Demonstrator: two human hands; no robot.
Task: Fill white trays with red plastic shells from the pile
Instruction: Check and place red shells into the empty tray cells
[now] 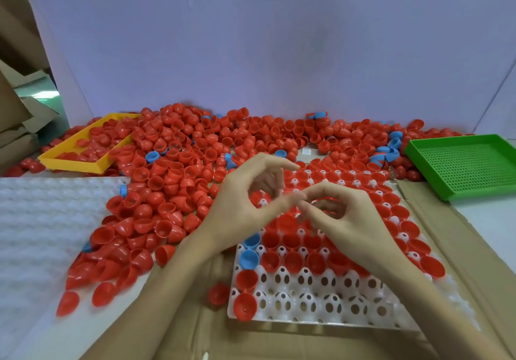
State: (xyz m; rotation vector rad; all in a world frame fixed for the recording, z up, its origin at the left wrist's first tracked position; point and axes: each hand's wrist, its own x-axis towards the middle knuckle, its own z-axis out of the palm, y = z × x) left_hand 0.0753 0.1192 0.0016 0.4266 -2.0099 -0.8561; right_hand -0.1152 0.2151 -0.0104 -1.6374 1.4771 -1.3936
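Red shells (156,192): light, stiff, slick, prob. rim pinch best. Left hand (245,200), right hand (343,220): fingertips meeting over white tray (307,304), contents can't tell.

The near 2 rows of the white tray (321,301) stand mostly open, save red shells (245,305) in the left column. Both hands, the left hand (245,206) and right hand (346,220), hover over the tray's middle and block it. The pile (173,164) crowds the far and left sides, hemmed by a yellow tray (69,161) far left and a green tray (463,164) far right. Bare cardboard (195,331) lies near. A white wall (251,52) closes the far side.
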